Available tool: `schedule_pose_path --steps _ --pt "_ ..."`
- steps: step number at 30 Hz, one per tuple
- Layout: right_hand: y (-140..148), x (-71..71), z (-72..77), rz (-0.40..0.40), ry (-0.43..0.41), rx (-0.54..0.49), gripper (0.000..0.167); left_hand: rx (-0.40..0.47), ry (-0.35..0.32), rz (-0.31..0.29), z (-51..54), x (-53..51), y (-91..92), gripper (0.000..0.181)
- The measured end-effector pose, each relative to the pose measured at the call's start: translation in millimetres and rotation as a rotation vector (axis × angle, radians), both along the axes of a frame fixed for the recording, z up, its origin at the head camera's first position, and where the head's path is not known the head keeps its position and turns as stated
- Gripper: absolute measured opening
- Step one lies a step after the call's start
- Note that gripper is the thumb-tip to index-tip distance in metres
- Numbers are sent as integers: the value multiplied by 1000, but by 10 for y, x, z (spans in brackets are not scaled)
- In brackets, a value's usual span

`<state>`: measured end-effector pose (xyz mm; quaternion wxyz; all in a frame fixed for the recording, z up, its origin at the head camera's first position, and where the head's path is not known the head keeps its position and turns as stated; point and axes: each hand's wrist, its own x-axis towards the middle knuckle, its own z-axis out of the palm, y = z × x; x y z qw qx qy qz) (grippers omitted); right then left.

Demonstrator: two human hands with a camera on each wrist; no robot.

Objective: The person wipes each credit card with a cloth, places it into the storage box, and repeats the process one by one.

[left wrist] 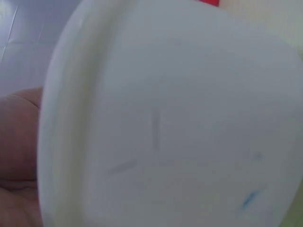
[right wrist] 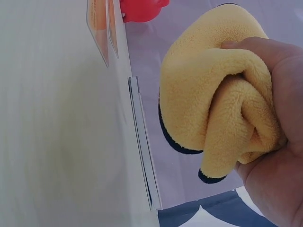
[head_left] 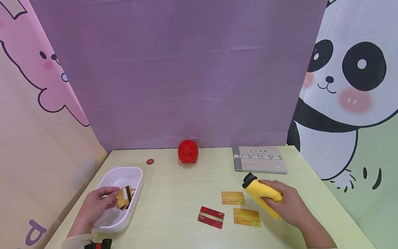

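Note:
In the head view my left hand (head_left: 97,204) is over the white plastic tub (head_left: 140,176) on the left of the table. Its thumb and fingers pinch several gold bank cards (head_left: 125,197), one showing a black stripe. The tub's outer wall (left wrist: 189,104) fills most of the left wrist view and hides the cards there. On the right, my right hand (head_left: 287,204) grips a folded yellow cloth (head_left: 262,195) with black edging, held up off the table. Left of the cloth lie two gold cards (head_left: 233,198) (head_left: 247,217) and a red card (head_left: 211,217).
A red piggy bank (head_left: 188,151) stands at the back middle. Near the back left lies a small red disc (head_left: 150,161). A grey booklet (head_left: 261,164) lies at the back right. Behind the table hangs a purple cloth backdrop (head_left: 180,69).

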<state>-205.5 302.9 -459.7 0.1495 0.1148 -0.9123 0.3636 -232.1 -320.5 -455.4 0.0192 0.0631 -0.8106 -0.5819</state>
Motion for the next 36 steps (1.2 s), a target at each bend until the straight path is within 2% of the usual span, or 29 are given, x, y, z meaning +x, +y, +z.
schedule_pose_path --steps 4,12,21,29,32,36 --pt "8 3 5 -7 4 7 52 -2 29 16 47 13 55 39" --pt "35 5 24 -23 -26 12 53 29 157 31 141 28 218 32" --pt "103 5 4 -45 -19 29 55 61 269 -3 223 8 497 26" --pt "128 0 -15 -49 -29 29 55 62 409 -106 250 -5 869 19" --pt "130 3 -3 -51 -41 34 55 56 424 -146 253 -11 1007 18" --pt "136 9 0 -62 -42 43 55 47 410 -187 250 -18 1176 18"
